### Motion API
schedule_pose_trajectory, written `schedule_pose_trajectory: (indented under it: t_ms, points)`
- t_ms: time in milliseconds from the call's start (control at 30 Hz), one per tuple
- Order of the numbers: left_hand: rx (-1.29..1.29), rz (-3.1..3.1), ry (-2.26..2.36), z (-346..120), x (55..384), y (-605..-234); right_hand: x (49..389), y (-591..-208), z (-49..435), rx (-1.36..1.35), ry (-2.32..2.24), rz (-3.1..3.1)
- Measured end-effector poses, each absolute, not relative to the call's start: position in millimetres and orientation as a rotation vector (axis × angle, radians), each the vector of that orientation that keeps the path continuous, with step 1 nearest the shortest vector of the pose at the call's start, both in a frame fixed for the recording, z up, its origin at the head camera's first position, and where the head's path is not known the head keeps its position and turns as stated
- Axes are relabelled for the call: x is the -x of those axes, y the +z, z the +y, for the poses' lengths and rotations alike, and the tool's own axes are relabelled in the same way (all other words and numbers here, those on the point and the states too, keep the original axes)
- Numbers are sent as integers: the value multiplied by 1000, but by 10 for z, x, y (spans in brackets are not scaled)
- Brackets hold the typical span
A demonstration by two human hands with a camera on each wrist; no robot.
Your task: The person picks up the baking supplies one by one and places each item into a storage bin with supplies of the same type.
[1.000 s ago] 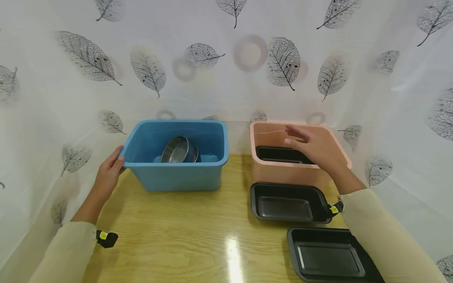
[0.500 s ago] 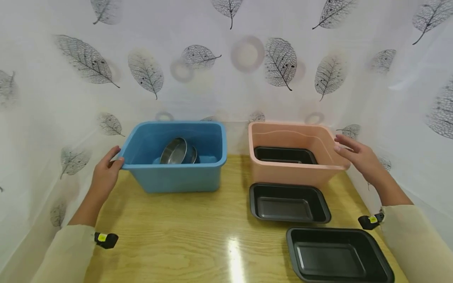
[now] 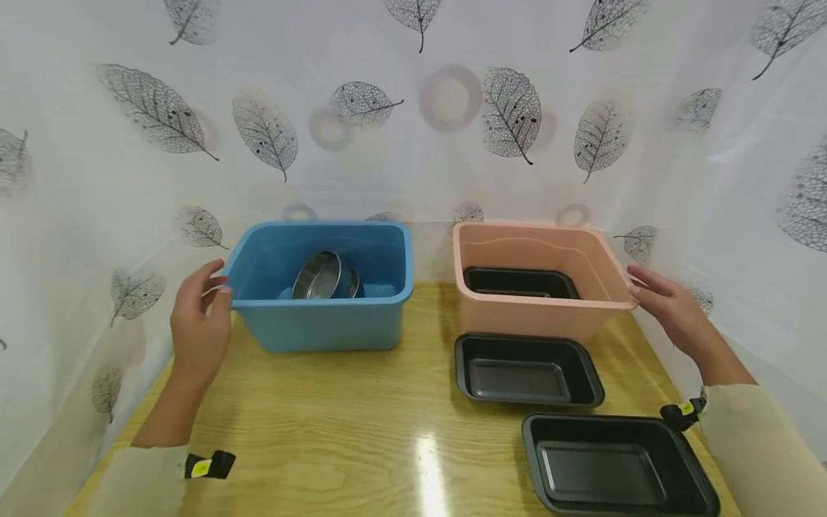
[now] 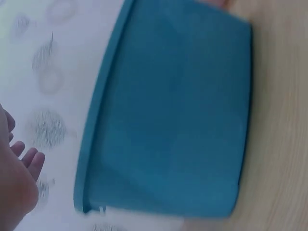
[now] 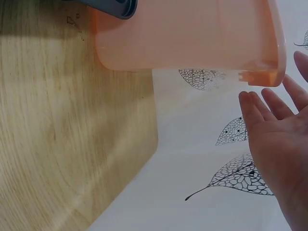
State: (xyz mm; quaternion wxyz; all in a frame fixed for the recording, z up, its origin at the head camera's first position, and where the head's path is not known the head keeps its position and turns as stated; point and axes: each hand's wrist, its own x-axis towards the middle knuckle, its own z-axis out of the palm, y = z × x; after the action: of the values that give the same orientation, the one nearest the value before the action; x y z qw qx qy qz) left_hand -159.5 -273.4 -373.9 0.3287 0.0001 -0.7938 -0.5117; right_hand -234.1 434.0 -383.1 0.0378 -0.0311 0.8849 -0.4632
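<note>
A blue plastic bin (image 3: 323, 327) stands at the back left, with round metal pans (image 3: 321, 276) leaning inside it. My left hand (image 3: 200, 330) is beside its left rim, fingers loosely bent; in the left wrist view the fingers (image 4: 34, 162) stand apart from the bin wall. A pink plastic bin (image 3: 517, 316) stands at the back right, holding a dark loaf pan (image 3: 517, 282). At its right rim is my right hand (image 3: 675, 316), fingers extended. In the right wrist view its fingertips (image 5: 245, 98) lie right beside the rim's corner.
Two more dark loaf pans lie on the wooden table (image 3: 323, 431): one pan (image 3: 526, 373) just in front of the pink bin, another pan (image 3: 620, 467) nearer the front right. A white leaf-print curtain (image 3: 413, 143) hangs behind and along both sides.
My right hand has come from over the pink bin to its right rim, lowering slightly since. My left hand has let go of the blue bin's rim and turned, shifting a little nearer me.
</note>
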Motion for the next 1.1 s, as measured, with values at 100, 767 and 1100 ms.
schedule_pose_trajectory:
  t_ms: [100, 767, 1100]
  points:
    - [206, -1989, -1450, -2402, 1497, -3738, 2346, -3890, 4358, 134, -1588, 2622]
    - [337, -2284, -2210, -700, 1476, -4611, 2364, -4053, 4332, 127, -2116, 2213]
    - [275, -2281, -2439, -139, 1537, -5059, 2351, -4059, 4326, 135, -2165, 2141]
